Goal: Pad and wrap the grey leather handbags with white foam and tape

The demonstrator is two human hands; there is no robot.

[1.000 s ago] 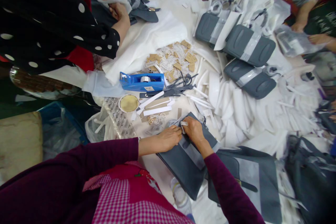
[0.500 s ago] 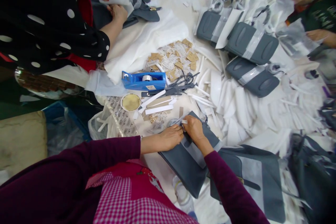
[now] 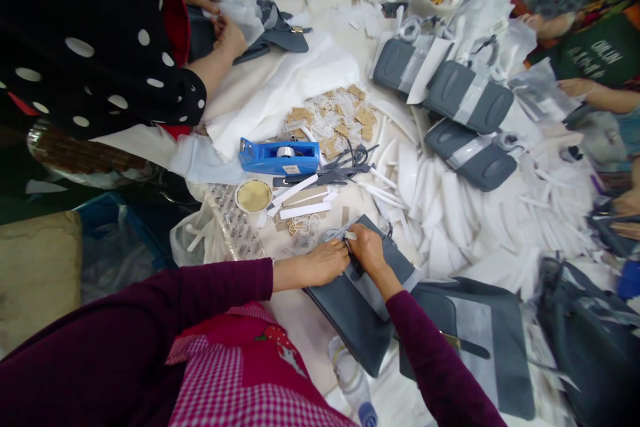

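A dark grey handbag (image 3: pixel 350 313) lies tilted on the table before me, with a translucent strip of wrapping across it. My left hand (image 3: pixel 326 263) rests at its upper edge, fingers pressed together on the bag's wrapped strap (image 3: pixel 331 234). Close beside it, my right hand (image 3: pixel 367 248) is closed with bent fingers on the same strap. A small white tab (image 3: pixel 351 235) sticks out by the right fingertips. What exactly lies under the fingers is partly hidden.
Beyond my hands are a blue tape dispenser (image 3: pixel 280 156), a round tin (image 3: pixel 253 195), a pile of tags (image 3: pixel 333 120) and white padding strips (image 3: pixel 450 213). Another grey bag (image 3: pixel 510 347) lies at right. A co-worker in a polka-dot sleeve (image 3: pixel 115 40) handles a bag at upper left.
My hands stay at the strap with barely any movement. The view has shifted slightly. The co-worker's hands at upper left have come closer together over the wrapping.
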